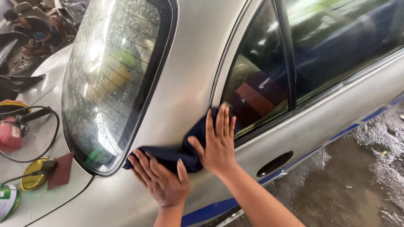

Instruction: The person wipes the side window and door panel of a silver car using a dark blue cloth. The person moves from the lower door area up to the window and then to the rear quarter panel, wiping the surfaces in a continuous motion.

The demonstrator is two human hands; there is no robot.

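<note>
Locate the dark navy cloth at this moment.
In the head view, the dark navy cloth lies flat on the silver car's rear pillar, under the left hand and right hand.

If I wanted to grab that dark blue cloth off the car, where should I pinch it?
Probably the bunched middle of the dark blue cloth, coming in from above. That fold humps up off the silver car body between the left hand and the right hand, so fingers can close around it. The ends lie flat under the palms, harder to pinch.
</note>
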